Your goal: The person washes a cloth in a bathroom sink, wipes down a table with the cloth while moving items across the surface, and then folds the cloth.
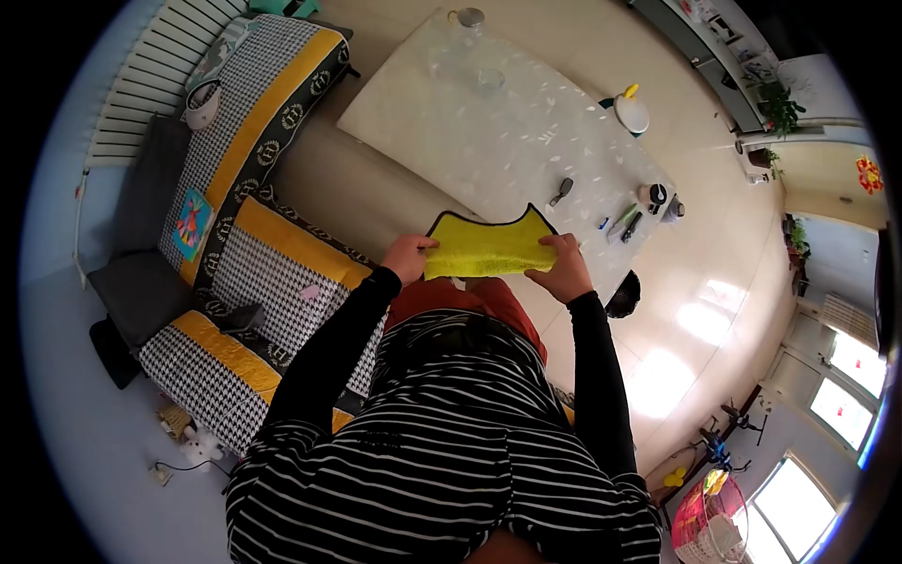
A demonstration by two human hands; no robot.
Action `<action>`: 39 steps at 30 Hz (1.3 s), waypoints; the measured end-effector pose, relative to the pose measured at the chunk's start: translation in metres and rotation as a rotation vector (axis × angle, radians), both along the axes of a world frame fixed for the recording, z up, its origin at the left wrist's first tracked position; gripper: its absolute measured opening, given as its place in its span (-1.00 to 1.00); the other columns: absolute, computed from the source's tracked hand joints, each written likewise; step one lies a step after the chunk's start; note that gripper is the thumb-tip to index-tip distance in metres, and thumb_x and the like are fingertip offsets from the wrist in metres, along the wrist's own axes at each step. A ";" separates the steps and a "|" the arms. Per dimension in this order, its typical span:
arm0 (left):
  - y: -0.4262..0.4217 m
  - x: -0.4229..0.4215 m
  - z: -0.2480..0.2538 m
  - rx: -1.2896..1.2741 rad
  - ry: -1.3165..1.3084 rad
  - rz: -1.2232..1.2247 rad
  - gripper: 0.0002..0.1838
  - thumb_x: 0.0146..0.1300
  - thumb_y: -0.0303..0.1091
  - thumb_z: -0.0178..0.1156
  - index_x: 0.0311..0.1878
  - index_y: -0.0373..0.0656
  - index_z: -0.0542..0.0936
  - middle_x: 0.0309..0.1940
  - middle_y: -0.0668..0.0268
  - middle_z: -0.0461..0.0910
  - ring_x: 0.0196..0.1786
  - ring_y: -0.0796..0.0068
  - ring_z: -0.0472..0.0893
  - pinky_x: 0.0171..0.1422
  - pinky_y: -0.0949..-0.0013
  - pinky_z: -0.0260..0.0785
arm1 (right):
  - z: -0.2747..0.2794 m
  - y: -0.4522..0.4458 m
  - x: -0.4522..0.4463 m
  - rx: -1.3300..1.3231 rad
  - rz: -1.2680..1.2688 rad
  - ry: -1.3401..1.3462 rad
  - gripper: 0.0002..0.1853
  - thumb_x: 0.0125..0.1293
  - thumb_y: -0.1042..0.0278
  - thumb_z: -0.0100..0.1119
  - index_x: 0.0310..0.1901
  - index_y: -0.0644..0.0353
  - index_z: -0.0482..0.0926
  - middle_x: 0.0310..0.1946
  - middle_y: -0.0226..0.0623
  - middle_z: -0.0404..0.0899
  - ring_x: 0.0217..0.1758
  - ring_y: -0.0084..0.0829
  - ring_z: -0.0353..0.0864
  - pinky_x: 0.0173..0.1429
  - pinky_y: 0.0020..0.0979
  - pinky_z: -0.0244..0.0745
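A yellow-green cloth (489, 248) with a dark border hangs stretched between my two hands, in front of my body at the near edge of the table (423, 113). My left hand (407, 258) pinches its left side. On the opposite side, my right hand (564, 268) grips the cloth with the thumb across its face. The cloth's upper edge sags between two raised corners. Beyond it on the tabletop lie a pair of sunglasses (562, 192) and a few small items, among them a dark slim object (632, 227).
A glass jug (468, 19) and a clear bowl (489, 79) stand toward the table's far end. At its right sits a black-lidded container (656, 195). A black bin (624, 293) is by my right arm. The houndstooth-covered sofa (272, 246) runs along the left.
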State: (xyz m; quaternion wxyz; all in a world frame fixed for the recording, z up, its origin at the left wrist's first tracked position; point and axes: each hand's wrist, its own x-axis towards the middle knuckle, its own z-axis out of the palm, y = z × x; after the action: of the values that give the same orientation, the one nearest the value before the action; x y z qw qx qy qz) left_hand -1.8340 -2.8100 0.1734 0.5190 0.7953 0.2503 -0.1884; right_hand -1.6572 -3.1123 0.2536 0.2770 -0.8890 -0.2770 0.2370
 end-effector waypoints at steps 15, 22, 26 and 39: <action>0.000 0.050 0.056 0.495 -0.057 -0.063 -0.43 0.18 -0.46 0.24 0.32 -0.25 0.53 0.06 -0.11 0.51 0.18 -0.20 0.52 0.32 0.00 0.43 | -0.036 0.025 0.079 -0.145 0.149 -0.085 -0.53 0.12 0.60 0.26 0.13 0.22 0.63 0.09 0.02 0.46 0.10 0.12 0.60 0.22 -0.06 0.57; 0.015 0.054 0.042 0.494 -0.007 -0.048 -0.54 0.17 -0.49 0.15 0.18 -0.24 0.62 0.02 -0.09 0.53 0.13 -0.18 0.56 0.29 0.00 0.45 | -0.042 0.043 0.106 -0.115 0.248 -0.005 -0.69 0.13 0.61 0.22 -0.06 0.23 0.71 0.18 -0.01 0.47 0.06 0.09 0.65 0.20 -0.08 0.60; 0.031 0.056 0.036 0.539 -0.001 -0.006 -0.64 0.16 -0.42 0.21 0.04 -0.22 0.70 -0.03 -0.02 0.58 0.12 -0.12 0.58 0.26 0.04 0.46 | -0.065 0.049 0.124 0.007 0.413 -0.193 -0.85 0.18 0.45 0.30 -0.23 0.25 0.74 0.11 -0.06 0.59 0.00 0.04 0.66 0.13 -0.12 0.62; 0.125 0.125 -0.030 -0.020 0.084 0.258 -0.56 0.23 -0.07 0.30 -0.10 -0.33 0.70 -0.24 -0.10 0.72 -0.11 -0.08 0.70 0.03 0.07 0.50 | -0.098 0.170 0.132 0.166 -0.325 0.511 -0.67 0.49 0.22 0.23 -0.08 0.42 0.62 -0.39 -0.23 0.71 -0.45 -0.43 0.75 -0.37 -0.43 0.72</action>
State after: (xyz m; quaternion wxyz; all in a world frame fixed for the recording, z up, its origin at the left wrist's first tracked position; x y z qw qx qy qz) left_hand -1.7095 -2.6854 0.1429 0.5357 0.7428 0.3701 -0.1556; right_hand -1.5257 -2.9423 0.1552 0.4437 -0.8076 -0.0709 0.3819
